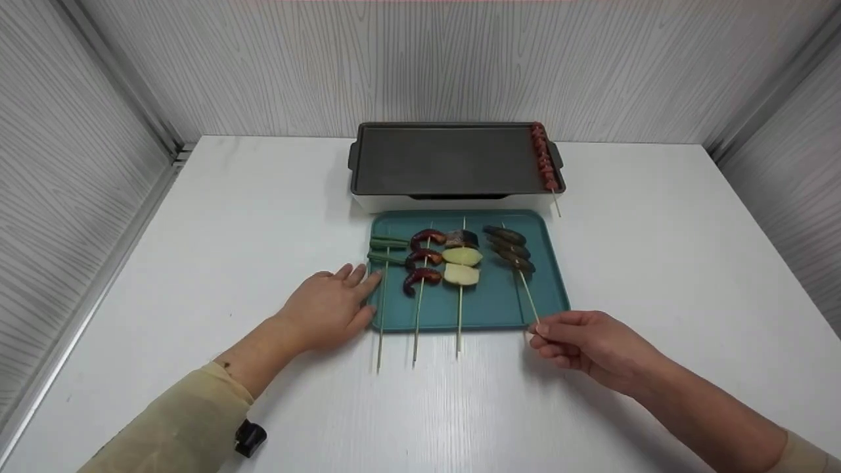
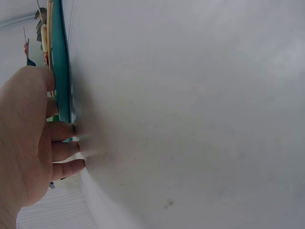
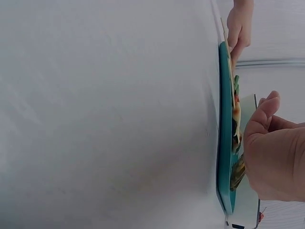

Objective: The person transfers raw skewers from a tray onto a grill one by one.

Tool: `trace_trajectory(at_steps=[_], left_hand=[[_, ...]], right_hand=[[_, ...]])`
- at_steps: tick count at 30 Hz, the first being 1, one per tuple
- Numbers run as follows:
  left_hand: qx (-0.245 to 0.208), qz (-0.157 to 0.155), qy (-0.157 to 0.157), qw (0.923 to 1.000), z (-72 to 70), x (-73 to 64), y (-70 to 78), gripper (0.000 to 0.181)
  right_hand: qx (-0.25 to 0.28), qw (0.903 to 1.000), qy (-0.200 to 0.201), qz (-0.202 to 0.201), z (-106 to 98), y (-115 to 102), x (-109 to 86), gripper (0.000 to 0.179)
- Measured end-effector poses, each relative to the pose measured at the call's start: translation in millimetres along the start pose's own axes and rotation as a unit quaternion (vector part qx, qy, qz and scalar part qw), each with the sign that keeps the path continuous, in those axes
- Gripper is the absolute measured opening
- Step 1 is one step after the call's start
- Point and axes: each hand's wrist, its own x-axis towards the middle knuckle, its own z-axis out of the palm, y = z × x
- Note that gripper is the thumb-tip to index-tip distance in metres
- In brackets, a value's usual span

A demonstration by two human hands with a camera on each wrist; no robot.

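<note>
My right hand (image 1: 591,345) pinches the lower end of a skewer (image 1: 510,248) strung with several dark, brownish-green pieces. Its stick slants above the right part of a teal tray (image 1: 486,309). At the tray's left edge, my left hand (image 1: 332,309) rests with fingers spread, touching the rim. Other skewers lie on the tray: one with green stalks (image 1: 389,243), one with dark red curled pieces (image 1: 427,256), and one with pale and dark chunks (image 1: 462,256). In the right wrist view, the fingertips of my right hand (image 3: 274,152) are partly hidden.
Behind the tray stands a white-sided griddle (image 1: 447,161) with a dark flat plate. A skewer of red pieces (image 1: 543,157) lies along its right side, stick over the front edge. Grey wood-grain walls (image 1: 453,66) enclose the white table (image 1: 263,217) at the back and sides.
</note>
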Motion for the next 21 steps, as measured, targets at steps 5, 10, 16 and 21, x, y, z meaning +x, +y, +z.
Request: trace_trajectory(at_steps=[5,10,16,21], left_hand=[[0.0,-0.001,0.001,1.0,-0.1,-0.3,-0.3,0.062],[-0.002,-0.002,0.002,1.0,0.1,0.0,-0.8,0.062],[-0.002,0.001,0.005,1.0,0.0,0.2,-0.9,0.062],[0.0,0.002,0.003,1.0,-0.5,-0.1,-0.6,0.062]], right_hand=[[-0.009,1.0,-0.003,-0.002,0.6,-1.7,-3.7,0.033],[-0.016,0.9998,0.004,0.007,1.4,-4.5,-7.5,0.034],[-0.034,0.9992,0.016,0.016,3.0,-8.0,-12.7,0.038],[-0.05,0.9985,0.017,0.015,5.2,-11.7,-20.2,0.039]])
